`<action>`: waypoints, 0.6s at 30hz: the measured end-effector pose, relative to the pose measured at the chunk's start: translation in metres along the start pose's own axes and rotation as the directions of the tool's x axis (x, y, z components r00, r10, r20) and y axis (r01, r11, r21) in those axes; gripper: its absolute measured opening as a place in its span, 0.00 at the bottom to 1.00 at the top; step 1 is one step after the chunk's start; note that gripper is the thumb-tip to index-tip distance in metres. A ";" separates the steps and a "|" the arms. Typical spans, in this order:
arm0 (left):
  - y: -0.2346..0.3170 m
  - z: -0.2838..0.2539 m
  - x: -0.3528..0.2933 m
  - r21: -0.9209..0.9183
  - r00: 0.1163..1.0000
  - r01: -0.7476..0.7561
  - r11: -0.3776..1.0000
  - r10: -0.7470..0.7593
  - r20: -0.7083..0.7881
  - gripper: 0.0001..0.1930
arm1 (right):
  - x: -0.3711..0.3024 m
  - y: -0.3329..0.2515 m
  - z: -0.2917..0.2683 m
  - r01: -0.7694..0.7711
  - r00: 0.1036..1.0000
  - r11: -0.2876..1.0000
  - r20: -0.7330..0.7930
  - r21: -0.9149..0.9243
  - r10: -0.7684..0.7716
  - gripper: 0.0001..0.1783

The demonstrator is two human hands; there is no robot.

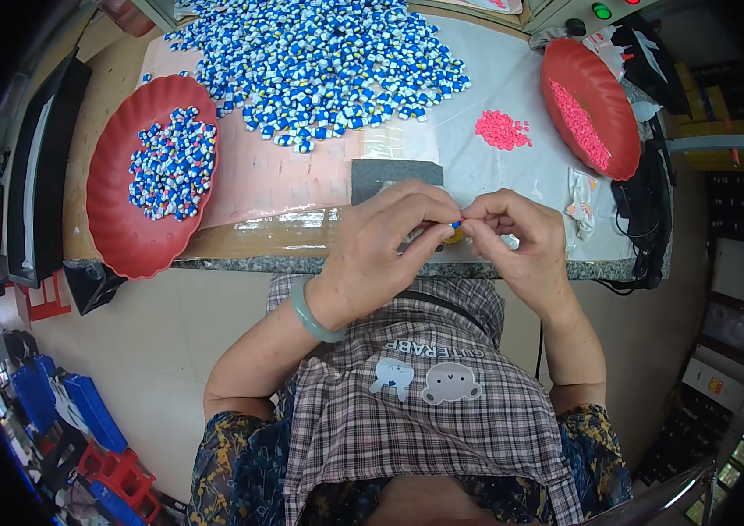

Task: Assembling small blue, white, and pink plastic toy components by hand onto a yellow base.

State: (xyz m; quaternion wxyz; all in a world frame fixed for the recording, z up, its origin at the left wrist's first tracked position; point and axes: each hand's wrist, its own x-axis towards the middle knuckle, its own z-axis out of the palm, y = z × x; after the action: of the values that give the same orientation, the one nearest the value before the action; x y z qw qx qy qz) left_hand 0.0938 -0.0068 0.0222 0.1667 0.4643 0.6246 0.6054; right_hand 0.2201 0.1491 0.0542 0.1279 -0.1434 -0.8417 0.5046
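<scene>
My left hand point(389, 232), with a pale green bangle on its wrist, pinches a small blue piece point(455, 224) between thumb and forefinger, just over the table's front edge. Against its right end press the closed thumb and fingertips of my right hand point(525, 235); whatever they grip is hidden. Something yellow point(453, 237) shows just beneath the fingertips. Behind my left hand lies a dark grey flat block point(396, 173). Farther right is a small heap of bright pink bits point(502, 130).
A big pile of small blue-and-white pieces point(328, 66) covers the table's back. On the left a red scalloped bowl point(109, 210) holds similar pieces with pink spots. Another red bowl point(613, 110) with pink bits stands at right, near a crumpled white wrapper point(581, 202) and black cables.
</scene>
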 end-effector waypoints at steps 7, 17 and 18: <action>-0.007 -0.001 0.000 0.051 0.993 -0.107 0.993 0.105 0.047 0.08 | 0.006 -0.001 -0.010 -0.229 0.967 0.955 0.154 0.190 0.202 0.10; -0.001 -0.069 -0.002 0.350 0.980 -0.085 0.933 0.142 -0.140 0.10 | 0.008 0.045 -0.029 -0.108 0.993 0.994 0.044 -0.011 0.109 0.07; -0.006 -0.084 -0.006 0.427 0.963 -0.010 0.904 0.124 -0.240 0.11 | 0.009 0.058 -0.038 -0.129 0.990 0.977 -0.087 -0.168 0.115 0.07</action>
State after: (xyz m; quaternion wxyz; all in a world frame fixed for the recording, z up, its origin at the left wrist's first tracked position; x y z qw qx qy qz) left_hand 0.0299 -0.0605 0.0323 -0.0425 0.4269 0.7405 0.5173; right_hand 0.2318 0.2090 0.0206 0.1158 -0.2246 -0.8665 0.4306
